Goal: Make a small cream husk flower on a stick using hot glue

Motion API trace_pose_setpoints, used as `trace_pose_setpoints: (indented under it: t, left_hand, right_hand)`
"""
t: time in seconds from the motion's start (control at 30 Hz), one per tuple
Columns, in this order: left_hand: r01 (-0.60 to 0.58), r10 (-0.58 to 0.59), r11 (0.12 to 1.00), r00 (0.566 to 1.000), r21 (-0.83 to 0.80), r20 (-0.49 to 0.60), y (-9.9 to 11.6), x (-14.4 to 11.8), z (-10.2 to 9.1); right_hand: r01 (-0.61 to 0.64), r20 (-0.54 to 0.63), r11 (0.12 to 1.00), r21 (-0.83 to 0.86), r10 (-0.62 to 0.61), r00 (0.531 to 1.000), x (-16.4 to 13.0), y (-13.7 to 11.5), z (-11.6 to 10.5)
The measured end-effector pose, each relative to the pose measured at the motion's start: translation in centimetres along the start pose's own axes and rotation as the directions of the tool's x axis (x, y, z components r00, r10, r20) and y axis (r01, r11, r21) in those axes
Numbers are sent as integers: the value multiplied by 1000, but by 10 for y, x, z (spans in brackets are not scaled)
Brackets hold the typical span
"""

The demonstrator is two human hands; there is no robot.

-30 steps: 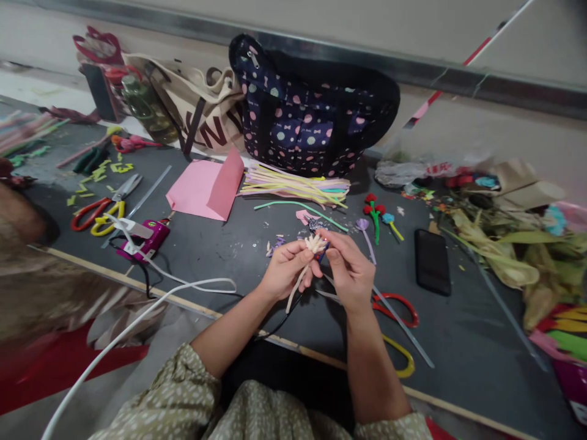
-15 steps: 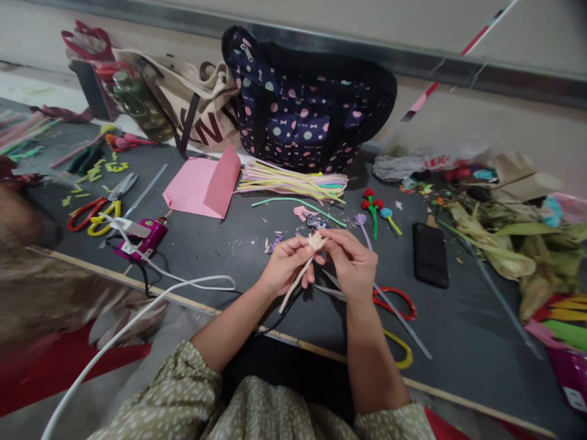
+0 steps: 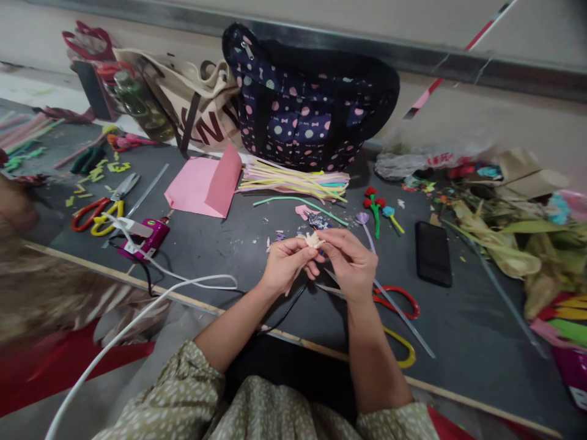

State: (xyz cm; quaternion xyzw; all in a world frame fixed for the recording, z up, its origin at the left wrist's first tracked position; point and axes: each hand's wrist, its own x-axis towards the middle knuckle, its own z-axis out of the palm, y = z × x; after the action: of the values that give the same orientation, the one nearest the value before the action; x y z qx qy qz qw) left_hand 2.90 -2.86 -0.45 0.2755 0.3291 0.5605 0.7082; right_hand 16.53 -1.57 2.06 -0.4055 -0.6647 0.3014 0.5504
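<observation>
My left hand [image 3: 285, 266] grips a cream pipe-cleaner flower [image 3: 313, 239] by its stem, just above the dark table [image 3: 220, 238]. My right hand [image 3: 352, 264] pinches the flower's frayed cream head from the right. Both hands meet over the table's near middle. Under my right hand lie red-handled scissors [image 3: 398, 299] and a yellow loop [image 3: 403, 348].
A dotted navy bag [image 3: 307, 104] and a beige tote [image 3: 202, 110] stand at the back. Pastel pipe cleaners [image 3: 293, 181], pink paper [image 3: 204, 183], a purple glue gun [image 3: 145, 236] with white cord, a black phone [image 3: 431, 253], small finished flowers [image 3: 376, 211] and dried husks [image 3: 504, 244] surround me. Another person's arm [image 3: 18, 208] is at left.
The flower's stem has turned down behind my left hand, so only the cream head shows now. Both hands have shifted slightly farther away on the table.
</observation>
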Motion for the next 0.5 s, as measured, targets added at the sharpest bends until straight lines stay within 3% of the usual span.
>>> trace_pose_setpoints:
  t: [0.17,0.3,0.5]
  left_hand:
    - [-71,71,997,997,39,-8,1,-2,1]
    - [-68,68,996,998,66,1,-1,-2,-1]
    - [-43,36,993,998,107,58,-4,-2,-2]
  right_hand:
    - [17,2,1000,16,-17,1000,-1,-1,0]
    - [-51,5,995,83,51,999,-2,0,-2]
    - [-52,130,990,134,34,991,2,2,-8]
